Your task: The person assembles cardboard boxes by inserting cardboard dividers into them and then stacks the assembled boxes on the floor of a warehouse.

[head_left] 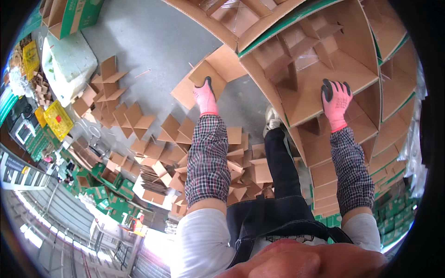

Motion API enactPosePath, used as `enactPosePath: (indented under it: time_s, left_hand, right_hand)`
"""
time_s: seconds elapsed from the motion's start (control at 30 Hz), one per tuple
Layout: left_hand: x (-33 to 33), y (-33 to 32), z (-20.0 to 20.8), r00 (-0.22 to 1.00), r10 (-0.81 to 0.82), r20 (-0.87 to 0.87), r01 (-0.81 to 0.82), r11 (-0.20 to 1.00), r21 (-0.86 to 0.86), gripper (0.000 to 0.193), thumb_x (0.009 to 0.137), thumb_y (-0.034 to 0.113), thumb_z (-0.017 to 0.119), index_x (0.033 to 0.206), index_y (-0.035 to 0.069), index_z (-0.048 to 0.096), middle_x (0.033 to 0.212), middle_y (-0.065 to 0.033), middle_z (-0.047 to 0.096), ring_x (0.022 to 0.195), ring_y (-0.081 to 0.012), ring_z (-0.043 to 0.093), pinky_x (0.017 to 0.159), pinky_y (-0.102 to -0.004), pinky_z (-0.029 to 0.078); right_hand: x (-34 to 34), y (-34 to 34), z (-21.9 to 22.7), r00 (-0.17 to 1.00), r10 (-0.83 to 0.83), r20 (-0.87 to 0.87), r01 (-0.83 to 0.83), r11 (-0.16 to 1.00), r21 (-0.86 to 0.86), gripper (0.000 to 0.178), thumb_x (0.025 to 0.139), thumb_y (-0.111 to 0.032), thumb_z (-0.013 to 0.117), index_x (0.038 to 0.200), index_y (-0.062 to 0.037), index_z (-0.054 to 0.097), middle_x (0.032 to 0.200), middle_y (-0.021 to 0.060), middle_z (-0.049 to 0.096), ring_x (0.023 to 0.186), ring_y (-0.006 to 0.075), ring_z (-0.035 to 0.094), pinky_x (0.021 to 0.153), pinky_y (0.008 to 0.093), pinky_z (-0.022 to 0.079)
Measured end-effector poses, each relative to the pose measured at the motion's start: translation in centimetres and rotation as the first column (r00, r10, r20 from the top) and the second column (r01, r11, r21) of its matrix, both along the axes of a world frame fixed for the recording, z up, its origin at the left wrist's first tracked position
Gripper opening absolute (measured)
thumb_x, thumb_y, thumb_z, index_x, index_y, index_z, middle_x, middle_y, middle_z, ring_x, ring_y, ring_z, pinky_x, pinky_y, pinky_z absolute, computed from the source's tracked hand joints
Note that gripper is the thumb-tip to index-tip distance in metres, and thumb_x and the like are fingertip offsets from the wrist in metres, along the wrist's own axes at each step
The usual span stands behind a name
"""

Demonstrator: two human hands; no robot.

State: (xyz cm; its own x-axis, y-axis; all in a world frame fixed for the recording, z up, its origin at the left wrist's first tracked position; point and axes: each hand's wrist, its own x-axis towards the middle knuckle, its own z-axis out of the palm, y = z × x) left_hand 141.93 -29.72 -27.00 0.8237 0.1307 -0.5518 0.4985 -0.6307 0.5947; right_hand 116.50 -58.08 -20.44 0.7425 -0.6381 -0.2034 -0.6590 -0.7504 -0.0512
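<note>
A cardboard divider (209, 73) was at upper centre of the frame, its panels spread at angles above the grey floor (139, 46). The left hand (204, 96), in a pink glove with dark fingertips, had closed on it, the thumb pressed against a panel.

To the right, the right hand (337, 103), gloved alike, was at the lower edge of an open box (264, 86), its fingers bent over the inner side; I could not tell how tightly they gripped. Crossed panels (283, 67) stood in the far part of that box. Another open box (271, 21) touched it at the top of the frame, and more boxes (324, 176) were stacked below and along the right.

Loose dividers (171, 127) lay in heaps from the left of the frame down to the lower centre. A shoe (272, 119) stood between them and the stack. At upper left were a white tub (67, 69) and a green carton (83, 18); a yellow bag (58, 119) lay below the tub. Green boxes (99, 197) filled part of the lower left.
</note>
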Motion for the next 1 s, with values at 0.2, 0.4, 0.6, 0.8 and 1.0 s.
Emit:
enactPosePath:
  time_s: [0.2,0.4,0.6,0.8,1.0]
  left_hand:
    - [-8.5,7.7,16.7,0.808,-0.565,0.164,0.517,0.815,0.262,0.033,0.071,0.006,0.065,0.101,-0.003,0.057,0.095,-0.018,0.06,0.087,-0.031,0.058,0.078,-0.0377,0.045]
    - [-15.3,5.7,32.8,0.307,-0.917,0.256,0.943,0.33,0.048,0.033,0.062,0.001,0.066,0.094,-0.001,0.059,0.086,-0.0182,0.059,0.075,-0.0359,0.057,0.069,-0.0399,0.047]
    - [-23.4,0.1,36.8,0.262,-0.908,0.327,0.934,0.154,-0.323,0.062,0.056,0.008,0.072,0.113,-0.001,0.048,0.115,-0.0192,0.049,0.103,-0.036,0.048,0.09,-0.0409,0.037]
    - [-33.2,-0.8,34.3,0.677,-0.71,-0.196,0.464,0.618,-0.635,0.048,0.079,-0.002,0.053,0.124,-0.002,0.037,0.12,-0.0152,0.046,0.108,-0.022,0.047,0.094,-0.0337,0.035]
    - [-44.1,-6.7,24.2,-0.187,-0.982,0.002,0.979,-0.186,0.089,0.089,0.062,0.042,0.071,0.128,0.002,0.027,0.125,-0.0213,0.036,0.112,-0.0357,0.039,0.095,-0.0405,0.032]
  right_hand:
    - [1.3,3.2,10.5,0.923,-0.035,0.383,-0.138,0.899,0.415,0.065,0.059,-0.027,0.071,0.115,-0.0041,0.047,0.122,0.0171,0.04,0.114,0.0318,0.036,0.096,0.047,0.027]
    - [0.0,13.6,21.7,0.887,0.365,0.283,-0.452,0.56,0.695,0.06,0.07,-0.05,0.057,0.117,-0.015,0.047,0.118,0.0188,0.04,0.113,0.0345,0.036,0.095,0.0524,0.025]
    - [-19.7,14.0,28.7,0.954,-0.201,0.222,0.004,0.751,0.66,0.042,0.067,-0.036,0.066,0.099,-0.0093,0.057,0.095,0.0105,0.057,0.092,0.0282,0.054,0.082,0.0376,0.041]
    - [-40.4,9.9,31.2,0.776,-0.631,-0.015,0.625,0.764,0.159,0.042,0.071,-0.034,0.063,0.104,-0.0105,0.054,0.097,0.0121,0.055,0.094,0.0299,0.051,0.081,0.0383,0.04]
    - [-45.9,-8.5,16.0,0.75,-0.652,0.114,0.661,0.733,-0.161,0.042,0.073,-0.036,0.061,0.107,-0.0132,0.052,0.103,0.0111,0.055,0.1,0.028,0.05,0.083,0.0431,0.038]
